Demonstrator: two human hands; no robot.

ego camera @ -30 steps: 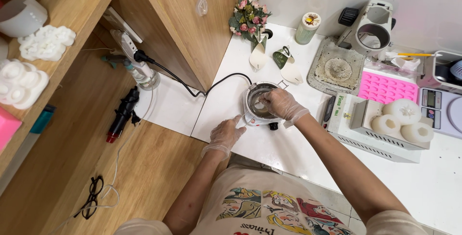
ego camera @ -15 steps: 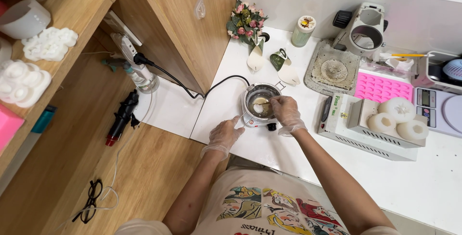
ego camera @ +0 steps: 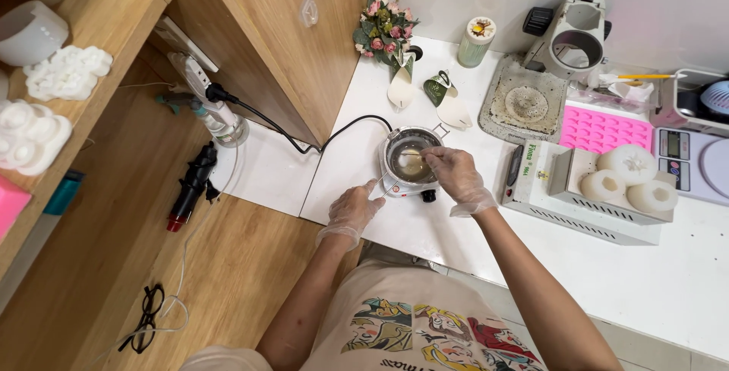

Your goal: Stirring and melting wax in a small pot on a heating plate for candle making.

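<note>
Right hand [ego camera: 456, 173] fingers pinching thin stick, stirring inside pot [ego camera: 410, 160]; white lump seen in pot half second ago now gone, liquid looking clear amber, likely melted. Left hand [ego camera: 353, 211] fingers closed on pot handle, steadying. Pot sitting on small heater on desk [ego camera: 668, 287], below flowers [ego camera: 383, 25].
</note>
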